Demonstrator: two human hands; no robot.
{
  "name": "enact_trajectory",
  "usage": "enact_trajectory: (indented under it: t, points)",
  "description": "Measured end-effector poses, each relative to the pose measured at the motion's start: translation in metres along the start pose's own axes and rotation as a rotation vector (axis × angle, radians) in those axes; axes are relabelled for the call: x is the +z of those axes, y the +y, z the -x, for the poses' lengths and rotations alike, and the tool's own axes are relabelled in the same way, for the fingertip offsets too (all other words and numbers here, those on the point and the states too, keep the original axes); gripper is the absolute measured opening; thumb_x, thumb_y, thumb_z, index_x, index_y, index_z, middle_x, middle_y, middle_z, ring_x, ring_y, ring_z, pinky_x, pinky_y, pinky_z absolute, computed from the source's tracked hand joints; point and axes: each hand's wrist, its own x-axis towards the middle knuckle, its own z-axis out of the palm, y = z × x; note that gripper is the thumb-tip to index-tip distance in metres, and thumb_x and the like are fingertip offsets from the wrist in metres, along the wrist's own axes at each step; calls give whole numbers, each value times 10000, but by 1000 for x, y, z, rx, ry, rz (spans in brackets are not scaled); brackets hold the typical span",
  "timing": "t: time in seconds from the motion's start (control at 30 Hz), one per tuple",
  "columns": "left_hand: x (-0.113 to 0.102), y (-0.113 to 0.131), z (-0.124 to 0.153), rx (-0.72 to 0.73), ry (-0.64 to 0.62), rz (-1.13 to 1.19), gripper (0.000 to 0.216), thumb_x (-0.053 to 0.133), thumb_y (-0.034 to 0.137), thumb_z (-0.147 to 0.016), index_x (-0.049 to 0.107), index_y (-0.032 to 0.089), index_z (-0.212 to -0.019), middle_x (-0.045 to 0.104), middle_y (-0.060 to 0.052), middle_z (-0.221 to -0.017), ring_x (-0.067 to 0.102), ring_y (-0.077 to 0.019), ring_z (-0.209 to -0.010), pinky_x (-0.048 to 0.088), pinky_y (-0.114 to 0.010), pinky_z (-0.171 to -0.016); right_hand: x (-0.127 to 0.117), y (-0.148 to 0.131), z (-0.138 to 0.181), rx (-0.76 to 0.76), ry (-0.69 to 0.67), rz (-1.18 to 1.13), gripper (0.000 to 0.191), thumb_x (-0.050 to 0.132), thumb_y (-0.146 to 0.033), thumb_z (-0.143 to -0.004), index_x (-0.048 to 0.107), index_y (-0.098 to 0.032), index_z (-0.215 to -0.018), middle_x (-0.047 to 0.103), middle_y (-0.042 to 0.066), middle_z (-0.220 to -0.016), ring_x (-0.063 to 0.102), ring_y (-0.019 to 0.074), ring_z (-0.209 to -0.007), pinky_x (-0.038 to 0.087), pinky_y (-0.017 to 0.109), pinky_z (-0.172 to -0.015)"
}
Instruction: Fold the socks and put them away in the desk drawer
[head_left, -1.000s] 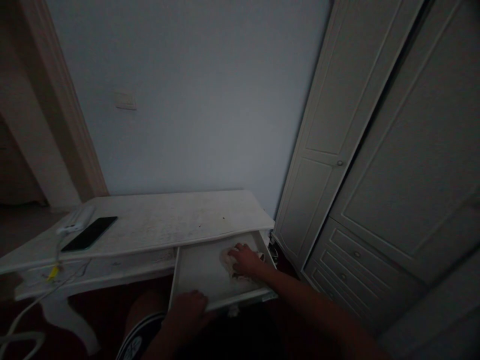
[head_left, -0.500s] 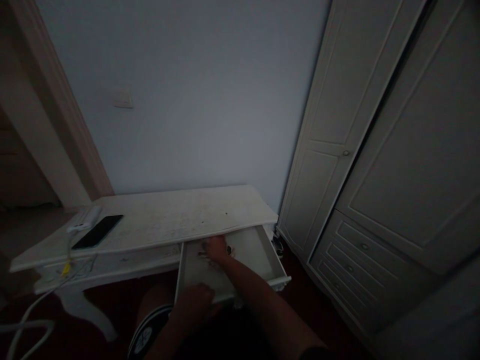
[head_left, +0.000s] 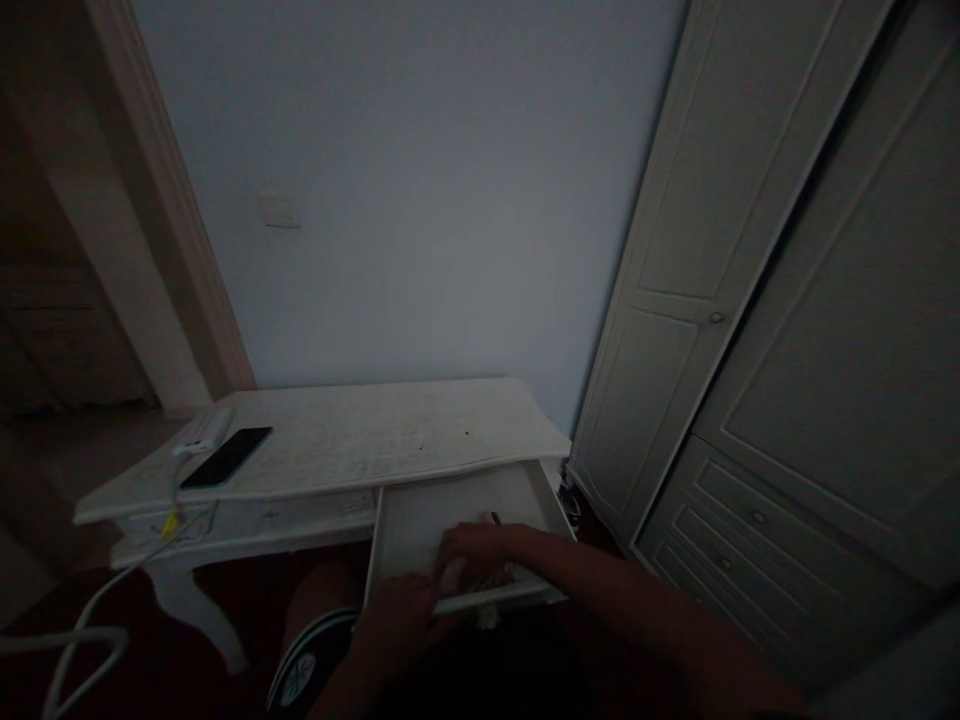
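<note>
The drawer point(head_left: 416, 525) of a white table stands pulled out in front of me. At its front left corner, my left hand point(head_left: 405, 603) is closed over the edge. My right hand point(head_left: 474, 550) is inside, low near the front panel, its fingers curled down. Small pale pinkish things point(head_left: 499, 575) lie under and beside that hand, partly covered by it. The dim light hides what they are and exactly what the fingers hold.
On the white table top point(head_left: 360, 425) lie a dark phone point(head_left: 227, 458) and a white power strip point(head_left: 206, 430). A white cable point(head_left: 90, 610) hangs at the left. Right of the table stands a tall white wardrobe point(head_left: 667, 350). My knee point(head_left: 322, 600) is beneath the table front.
My right hand has come from the back of the drawer toward its front, and the small pale things now show near the front. My left hand stays at the front left corner.
</note>
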Motion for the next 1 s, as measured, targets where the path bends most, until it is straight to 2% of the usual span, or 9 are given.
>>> enact_trajectory:
  t: [0.07, 0.13, 0.27, 0.33, 0.4, 0.5, 0.63, 0.8, 1.0]
  points:
    - [3, -1, 0, -5, 1, -16, 364, 524, 486, -1021, 736, 210, -1128, 770, -118, -1144, 715, -324, -1083, 540, -434, -938, -4, 8, 29, 64, -34, 35, 497, 883, -142, -703, 800, -334, -1153, 767, -12, -1143, 706, 212, -1074, 486, 279, -954]
    - [5, -1, -1, -3, 8, -34, 347, 528, 479, -1022, 729, 209, -1106, 763, -118, -1142, 705, -321, -1091, 532, -432, -944, -9, 16, 58, 211, 6, 93, 489, 891, -153, -685, 806, -309, -1140, 753, 47, -1165, 697, 275, -1105, 491, 362, -982]
    - [2, 1, 0, 0, -3, -22, 331, 567, 467, -1009, 724, 202, -1130, 754, -127, -1169, 696, -334, -1114, 534, -456, -958, -9, 15, 102, 525, 217, 202, 746, 865, -368, -787, 601, -298, -1481, 518, 219, -1533, 448, 472, -1430, 345, 651, -1120]
    - [-1, 2, 1, -2, -9, -15, 333, 558, 461, -1019, 725, 199, -1138, 754, -129, -1173, 696, -336, -1118, 533, -463, -964, -5, 7, 113, 572, 249, 196, 855, 849, -479, -795, 485, -386, -1563, 401, 180, -1638, 373, 469, -1489, 315, 668, -1140]
    - [-3, 3, 2, -10, -9, -19, 344, 538, 459, -1030, 726, 194, -1145, 752, -134, -1174, 695, -340, -1123, 528, -468, -972, -1, -1, 116, 567, 207, 176, 833, 860, -485, -765, 511, -463, -1521, 411, 112, -1640, 446, 432, -1452, 377, 609, -1124]
    - [-5, 4, 4, -10, -4, -25, 382, 503, 480, -1047, 727, 185, -1140, 753, -139, -1163, 695, -342, -1123, 528, -475, -978, 0, -4, 109, 619, 178, 178, 730, 856, -331, -751, 610, -440, -1429, 557, 100, -1501, 621, 382, -1272, 487, 522, -1028]
    - [-8, 5, 3, 5, -29, -35, 367, 522, 475, -1038, 727, 188, -1138, 756, -130, -1176, 700, -335, -1126, 536, -465, -972, -9, 14, 84, 839, 328, 212, 539, 717, -224, -889, 625, -289, -1415, 645, 180, -1331, 683, 363, -1153, 552, 483, -918]
    - [-8, 5, 0, -1, -23, -45, 375, 492, 463, -1046, 730, 188, -1136, 758, -138, -1170, 703, -339, -1123, 537, -467, -964, -19, 38, 40, 1079, 490, 233, 399, 648, -346, -1031, 598, -182, -1391, 632, 135, -1360, 649, 296, -1193, 557, 506, -983]
    - [-2, 0, -5, 32, -27, -28, 362, 526, 469, -1012, 729, 192, -1126, 759, -132, -1157, 706, -343, -1101, 535, -459, -938, -21, 43, -14, 1160, 536, 185, 366, 691, -398, -1015, 653, -163, -1293, 657, 117, -1325, 659, 280, -1178, 553, 518, -1011]
